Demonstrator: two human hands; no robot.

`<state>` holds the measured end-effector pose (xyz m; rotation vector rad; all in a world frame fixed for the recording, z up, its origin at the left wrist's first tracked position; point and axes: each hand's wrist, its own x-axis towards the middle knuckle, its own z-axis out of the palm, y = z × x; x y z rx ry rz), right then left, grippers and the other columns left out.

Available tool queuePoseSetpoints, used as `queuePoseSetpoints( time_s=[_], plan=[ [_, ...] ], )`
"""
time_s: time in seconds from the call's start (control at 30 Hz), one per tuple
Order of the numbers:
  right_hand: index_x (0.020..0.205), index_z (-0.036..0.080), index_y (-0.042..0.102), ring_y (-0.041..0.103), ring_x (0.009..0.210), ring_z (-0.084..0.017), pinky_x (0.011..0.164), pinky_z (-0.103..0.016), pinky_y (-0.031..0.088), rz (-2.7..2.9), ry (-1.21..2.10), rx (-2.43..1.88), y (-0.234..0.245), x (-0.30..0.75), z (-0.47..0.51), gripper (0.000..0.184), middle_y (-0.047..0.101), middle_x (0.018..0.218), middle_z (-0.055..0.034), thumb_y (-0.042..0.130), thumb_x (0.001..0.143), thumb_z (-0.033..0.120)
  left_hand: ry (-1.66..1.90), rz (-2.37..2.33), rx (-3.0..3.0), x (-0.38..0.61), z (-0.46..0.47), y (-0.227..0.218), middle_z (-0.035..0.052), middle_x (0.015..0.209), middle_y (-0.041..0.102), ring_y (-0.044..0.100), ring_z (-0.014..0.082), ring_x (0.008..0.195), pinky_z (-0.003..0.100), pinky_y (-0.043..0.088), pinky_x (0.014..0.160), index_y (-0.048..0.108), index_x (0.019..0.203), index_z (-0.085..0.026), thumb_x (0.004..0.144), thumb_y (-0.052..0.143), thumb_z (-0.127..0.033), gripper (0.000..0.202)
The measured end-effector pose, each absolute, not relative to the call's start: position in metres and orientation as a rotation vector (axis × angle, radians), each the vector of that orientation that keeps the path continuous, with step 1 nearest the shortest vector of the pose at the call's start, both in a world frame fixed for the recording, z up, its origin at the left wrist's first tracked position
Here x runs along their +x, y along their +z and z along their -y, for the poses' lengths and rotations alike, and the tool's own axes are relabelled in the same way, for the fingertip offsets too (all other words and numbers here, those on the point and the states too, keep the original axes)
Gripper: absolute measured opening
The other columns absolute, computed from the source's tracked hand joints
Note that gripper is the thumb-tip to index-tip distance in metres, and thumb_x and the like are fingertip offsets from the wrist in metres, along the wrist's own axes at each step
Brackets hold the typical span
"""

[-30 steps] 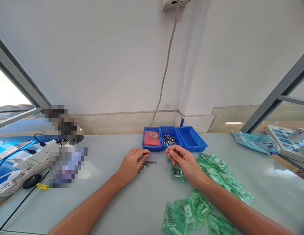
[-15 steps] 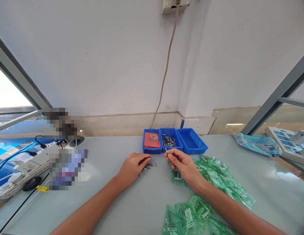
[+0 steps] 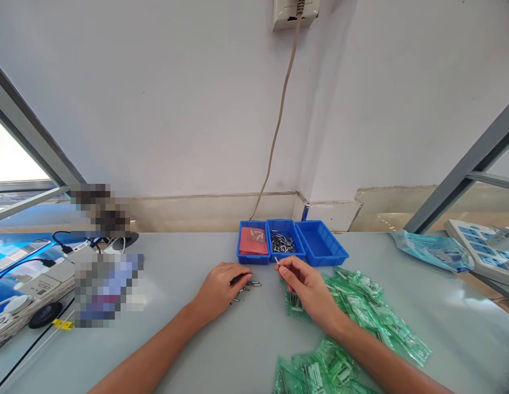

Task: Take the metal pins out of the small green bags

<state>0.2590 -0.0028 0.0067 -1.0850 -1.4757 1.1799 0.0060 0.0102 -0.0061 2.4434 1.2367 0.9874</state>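
My right hand [image 3: 307,284] is closed in a pinch on a small thin metal pin [image 3: 276,261], its tip pointing up and left. It hovers just in front of the blue bins. My left hand [image 3: 222,287] is curled over a few loose metal pins [image 3: 253,283] on the table, thumb and fingers drawn together. What lies between those fingers is hidden. Beneath and beside my right hand is a green plastic bag [image 3: 295,306] with metal parts inside. Behind the hands, a blue bin [image 3: 297,260] contains many small shiny metal pieces [image 3: 282,242].
Another blue bin [image 3: 253,259] at left holds red plastic bags [image 3: 253,241]; the right blue bin [image 3: 328,257] has nothing in it. Filled green bags [image 3: 373,306] spread at right and front [image 3: 320,372]. A power strip [image 3: 45,284] and cables lie left; a blue package [image 3: 432,250] lies far right.
The head view has tilted up slightly, so everything sits lower in the picture. Both hands keep nearly the same pose, the right one still pinching the pin.
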Motion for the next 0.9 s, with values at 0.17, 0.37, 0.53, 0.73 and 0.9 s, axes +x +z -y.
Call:
queuePoseSetpoints(
  time_s=[0.17, 0.37, 0.53, 0.73, 0.9],
  plan=[
    [0.096, 0.023, 0.064, 0.047, 0.072, -0.016, 0.064, -0.027, 0.040, 1.510, 1.096, -1.091, 0.006, 0.262, 0.003, 0.028, 0.056, 0.084, 0.0004, 0.065, 0.097, 0.051, 0.961, -1.204, 2.435, 0.006, -0.011, -0.007, 0.0003, 0.102, 0.078, 0.071, 0.0176, 0.092, 0.032, 0.051, 0.090, 0.073, 0.105, -0.025, 0.106, 0.057, -0.028, 0.016],
    [0.095, 0.023, 0.062, 0.046, 0.074, -0.017, 0.067, -0.028, 0.039, 1.512, 1.079, -1.073, -0.003, 0.265, 0.000, 0.022, 0.054, 0.082, 0.0008, 0.068, 0.096, 0.044, 1.019, -1.188, 2.456, 0.006, -0.012, -0.004, 0.0019, 0.105, 0.075, 0.069, 0.0184, 0.097, 0.033, 0.050, 0.092, 0.073, 0.105, -0.024, 0.105, 0.059, -0.028, 0.015],
    [0.095, 0.023, 0.062, 0.047, 0.074, -0.017, 0.067, -0.028, 0.039, 1.503, 1.074, -1.082, -0.002, 0.264, -0.002, 0.022, 0.054, 0.082, 0.0005, 0.068, 0.096, 0.044, 1.088, -1.197, 2.442, 0.005, -0.012, -0.004, 0.0031, 0.104, 0.074, 0.067, 0.0185, 0.098, 0.033, 0.050, 0.092, 0.074, 0.106, -0.023, 0.105, 0.060, -0.027, 0.014],
    [0.097, 0.023, 0.066, 0.048, 0.074, -0.016, 0.065, -0.028, 0.041, 1.505, 1.051, -1.089, 0.001, 0.264, -0.001, 0.025, 0.059, 0.086, -0.0007, 0.065, 0.097, 0.048, 1.103, -1.200, 2.473, 0.005, -0.012, -0.003, 0.0031, 0.101, 0.075, 0.067, 0.0183, 0.093, 0.034, 0.050, 0.088, 0.075, 0.104, -0.023, 0.106, 0.058, -0.031, 0.019],
    [0.105, 0.023, 0.071, 0.057, 0.082, -0.019, 0.064, -0.029, 0.045, 1.508, 1.070, -1.109, 0.001, 0.265, 0.000, 0.032, 0.068, 0.098, -0.0054, 0.061, 0.098, 0.053, 1.129, -1.226, 2.498, 0.004, -0.014, -0.002, 0.0032, 0.097, 0.075, 0.066, 0.0190, 0.090, 0.036, 0.046, 0.086, 0.074, 0.102, -0.023, 0.107, 0.057, -0.034, 0.021]
  ],
)
